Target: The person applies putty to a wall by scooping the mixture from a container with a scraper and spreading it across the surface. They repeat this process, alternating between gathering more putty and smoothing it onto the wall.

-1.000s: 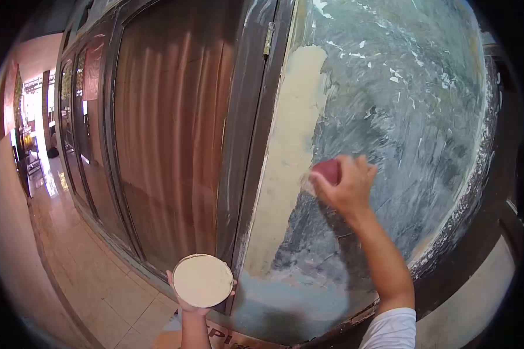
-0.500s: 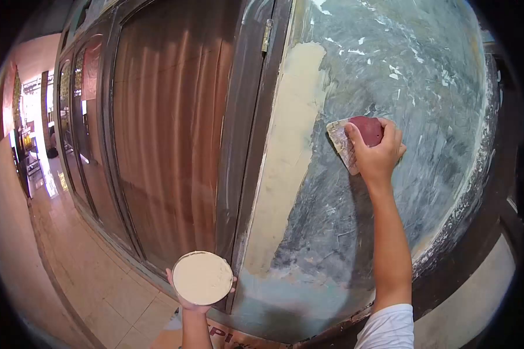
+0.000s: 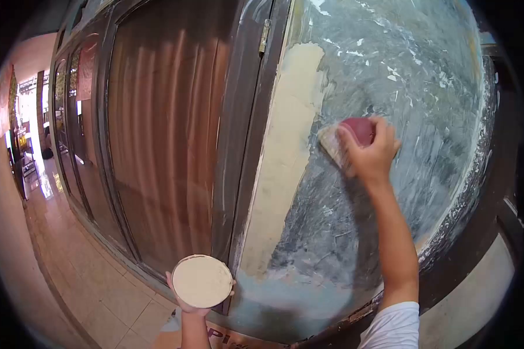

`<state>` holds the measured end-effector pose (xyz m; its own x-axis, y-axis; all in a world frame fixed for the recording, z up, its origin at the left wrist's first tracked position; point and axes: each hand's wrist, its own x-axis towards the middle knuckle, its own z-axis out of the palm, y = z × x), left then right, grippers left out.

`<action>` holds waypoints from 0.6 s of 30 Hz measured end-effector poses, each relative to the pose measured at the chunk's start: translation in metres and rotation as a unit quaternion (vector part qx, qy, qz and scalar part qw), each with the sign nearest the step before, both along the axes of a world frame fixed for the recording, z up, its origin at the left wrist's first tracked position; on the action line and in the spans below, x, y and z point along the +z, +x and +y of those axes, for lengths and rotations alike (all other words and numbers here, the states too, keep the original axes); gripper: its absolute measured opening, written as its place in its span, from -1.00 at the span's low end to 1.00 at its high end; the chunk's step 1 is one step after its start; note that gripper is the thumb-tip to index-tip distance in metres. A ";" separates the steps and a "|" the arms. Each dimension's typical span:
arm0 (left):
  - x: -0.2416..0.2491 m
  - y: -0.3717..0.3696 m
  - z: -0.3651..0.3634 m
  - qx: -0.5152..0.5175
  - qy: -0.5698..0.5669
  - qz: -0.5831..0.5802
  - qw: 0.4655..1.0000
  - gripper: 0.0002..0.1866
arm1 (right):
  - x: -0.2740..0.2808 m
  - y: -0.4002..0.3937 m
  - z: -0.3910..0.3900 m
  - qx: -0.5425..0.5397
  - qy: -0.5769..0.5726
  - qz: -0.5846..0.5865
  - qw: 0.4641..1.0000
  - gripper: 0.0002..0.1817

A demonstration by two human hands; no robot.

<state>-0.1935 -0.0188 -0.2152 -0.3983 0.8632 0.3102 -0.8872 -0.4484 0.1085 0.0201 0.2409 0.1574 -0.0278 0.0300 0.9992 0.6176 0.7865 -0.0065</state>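
My right hand (image 3: 371,152) is closed around the dark red rounded grip (image 3: 358,131) of a putty scraper. The scraper's pale, smeared blade (image 3: 333,144) lies close over the grey-green wall (image 3: 413,174), its left corner near the edge of a cream putty strip (image 3: 285,139). That strip runs down the wall alongside the door frame, with a ragged right edge. Low in front of the door, my left hand (image 3: 193,308) holds up a round bowl (image 3: 202,281) of smooth cream putty, with fingers wrapped around its sides and the palm beneath.
A dark wooden door frame (image 3: 239,145) with a metal hinge (image 3: 265,36) stands left of the wall. Beside it, brown curtains (image 3: 163,139) hang behind glass. Tiled floor (image 3: 93,273) stretches to the left. A printed sheet (image 3: 227,338) lies below the wall, and dark wood (image 3: 466,262) borders the right.
My right hand has slid the scraper a little left, closer to the putty strip, and it is slightly blurred. The bowl stays almost where it was. The view has shifted slightly.
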 end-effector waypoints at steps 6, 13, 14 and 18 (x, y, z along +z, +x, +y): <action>0.003 0.001 -0.008 -0.025 0.021 -0.034 0.999 0.25 | -0.100 0.003 0.005 -0.008 0.002 -0.327 0.945 -0.38; 0.007 0.003 -0.002 -0.036 0.045 -0.025 0.998 0.24 | -0.032 0.008 -0.003 0.026 -0.002 -0.057 0.998 -0.44; 0.005 0.003 -0.003 -0.030 0.040 -0.014 0.999 0.23 | -0.061 0.005 -0.001 -0.020 0.017 -0.166 0.986 -0.43; 0.005 0.000 -0.003 -0.019 0.026 -0.010 0.999 0.23 | -0.091 -0.001 0.006 0.008 0.070 -0.250 0.966 -0.43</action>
<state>-0.1933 -0.0223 -0.2105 -0.3725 0.8605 0.3475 -0.9052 -0.4195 0.0683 0.0187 0.2472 0.0664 -0.5075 -0.1092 0.8547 0.5040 0.7669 0.3972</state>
